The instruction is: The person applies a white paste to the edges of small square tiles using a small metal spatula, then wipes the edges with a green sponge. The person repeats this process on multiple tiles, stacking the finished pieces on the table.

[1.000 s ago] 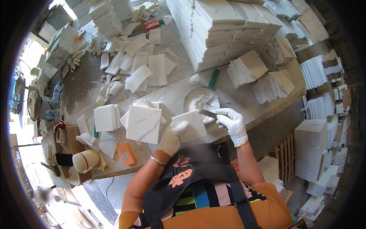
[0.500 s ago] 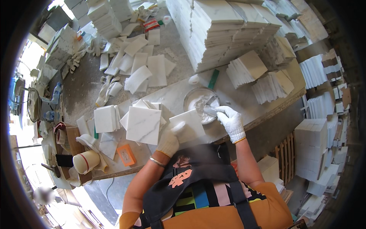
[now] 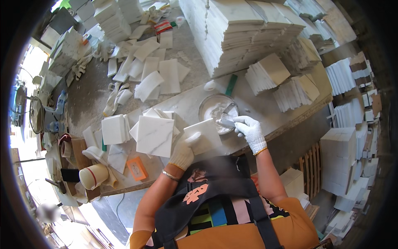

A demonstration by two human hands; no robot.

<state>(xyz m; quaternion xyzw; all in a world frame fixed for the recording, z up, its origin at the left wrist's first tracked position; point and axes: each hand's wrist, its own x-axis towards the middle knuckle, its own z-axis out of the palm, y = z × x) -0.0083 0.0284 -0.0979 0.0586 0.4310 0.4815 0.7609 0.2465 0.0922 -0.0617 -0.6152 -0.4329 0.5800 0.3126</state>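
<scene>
My left hand (image 3: 183, 151), in a white glove, grips a square white marble tile (image 3: 205, 135) at its near edge and keeps it tilted over the workbench. My right hand (image 3: 250, 130), also gloved, is closed on a putty knife (image 3: 227, 123). The blade reaches into a round metal bowl (image 3: 207, 107) of white paste just beyond the tile. Another white tile (image 3: 155, 135) lies flat to the left of the held one.
A tall pile of marble slabs (image 3: 244, 31) fills the far side of the bench. Smaller tile stacks (image 3: 266, 73) sit to the right. Loose tile pieces (image 3: 147, 68) lie scattered far left. A paper cup (image 3: 93, 176) and an orange card (image 3: 137, 169) rest near the left edge.
My right hand has moved the putty knife from over the held tile out to the bowl of paste. My left hand still holds the tile in about the same place.
</scene>
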